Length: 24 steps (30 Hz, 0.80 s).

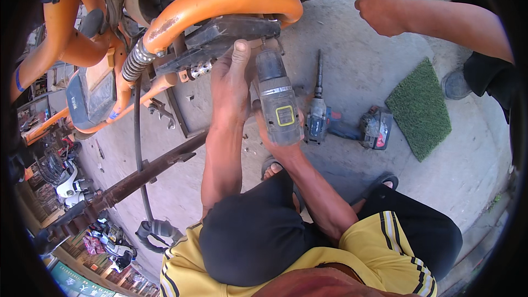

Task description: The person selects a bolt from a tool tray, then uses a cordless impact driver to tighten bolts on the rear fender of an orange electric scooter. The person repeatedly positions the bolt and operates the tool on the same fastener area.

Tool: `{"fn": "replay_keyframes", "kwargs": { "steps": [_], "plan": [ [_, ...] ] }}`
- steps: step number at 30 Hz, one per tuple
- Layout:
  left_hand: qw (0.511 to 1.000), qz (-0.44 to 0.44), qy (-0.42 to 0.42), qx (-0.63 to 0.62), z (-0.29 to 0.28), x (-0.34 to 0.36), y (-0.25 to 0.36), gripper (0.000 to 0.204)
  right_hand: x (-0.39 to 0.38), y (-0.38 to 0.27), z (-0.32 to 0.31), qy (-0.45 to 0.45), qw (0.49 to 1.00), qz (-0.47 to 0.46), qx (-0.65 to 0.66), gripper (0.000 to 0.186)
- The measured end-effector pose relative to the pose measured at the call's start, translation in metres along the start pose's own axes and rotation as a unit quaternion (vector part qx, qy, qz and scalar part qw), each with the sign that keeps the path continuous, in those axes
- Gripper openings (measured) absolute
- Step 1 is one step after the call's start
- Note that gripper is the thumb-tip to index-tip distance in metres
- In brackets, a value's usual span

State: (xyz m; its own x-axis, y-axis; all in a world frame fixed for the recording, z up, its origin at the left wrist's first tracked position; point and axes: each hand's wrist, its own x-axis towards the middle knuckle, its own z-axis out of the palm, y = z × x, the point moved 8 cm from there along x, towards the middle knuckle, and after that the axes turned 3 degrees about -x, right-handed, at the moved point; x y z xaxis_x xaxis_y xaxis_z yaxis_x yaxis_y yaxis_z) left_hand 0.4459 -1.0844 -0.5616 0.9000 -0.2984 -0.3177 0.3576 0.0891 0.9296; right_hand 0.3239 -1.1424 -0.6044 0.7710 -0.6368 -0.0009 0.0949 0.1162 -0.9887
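Note:
In my right hand is a cordless drill, its chuck pointing away from me; my fingers close around the grip beneath its body. The front of the chuck is close to a black plastic cover under a thick orange tube of a vehicle frame. My left hand is up against that cover, left of the chuck, thumb upright. One finger reaches toward the drill's tip, and the other fingers are mostly hidden; what they pinch does not show. A perforated metal piece sits beside my left wrist.
Right of the drill, an impact wrench with a long socket and a battery pack lies on the concrete. Farther right are a green turf mat and another person's arm. A rusty metal bar and black cable cross the left side.

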Motion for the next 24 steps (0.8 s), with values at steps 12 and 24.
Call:
{"fn": "replay_keyframes", "kwargs": {
  "steps": [12,24],
  "plan": [
    [0.910,0.308,0.132,0.242,-0.039,-0.012,0.042,0.095,0.007,-0.021,-0.020,0.019,0.974,-0.062,-0.217,0.047],
    [0.924,0.339,0.139,0.105,-0.031,0.012,0.049,0.103,0.014,0.009,-0.017,-0.051,0.991,-0.020,-0.125,0.050]
  ]
}}
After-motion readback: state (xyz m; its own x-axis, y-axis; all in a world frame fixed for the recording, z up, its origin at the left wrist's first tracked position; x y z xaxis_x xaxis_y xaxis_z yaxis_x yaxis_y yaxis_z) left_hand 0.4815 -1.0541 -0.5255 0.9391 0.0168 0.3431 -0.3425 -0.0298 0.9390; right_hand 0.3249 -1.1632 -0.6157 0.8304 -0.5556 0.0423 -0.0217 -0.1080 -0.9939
